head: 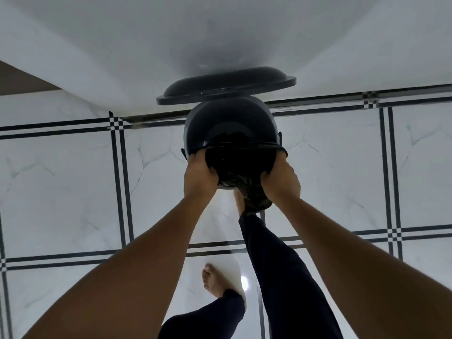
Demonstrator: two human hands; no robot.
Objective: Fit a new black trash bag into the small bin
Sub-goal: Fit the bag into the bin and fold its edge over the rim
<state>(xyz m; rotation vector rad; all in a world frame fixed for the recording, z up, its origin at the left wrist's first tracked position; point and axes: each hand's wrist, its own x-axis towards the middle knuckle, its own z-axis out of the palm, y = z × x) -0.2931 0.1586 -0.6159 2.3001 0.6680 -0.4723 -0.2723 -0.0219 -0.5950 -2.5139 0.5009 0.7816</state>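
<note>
A small dark round bin (208, 121) stands on the tiled floor against the white wall, its lid (227, 85) swung up and open behind it. A black trash bag (238, 165) is stretched across the near half of the bin's mouth, and part of it dips into the bin. My left hand (199, 173) grips the bag's edge at the near left of the rim. My right hand (281, 178) grips it at the near right, with a bunched fold of bag hanging below. The far half of the rim is bare.
White marble-look floor tiles (73, 167) with black line borders surround the bin. A white wall (220, 33) rises right behind it. My right foot is just under the bin's near edge; my left bare foot (215, 281) stands farther back.
</note>
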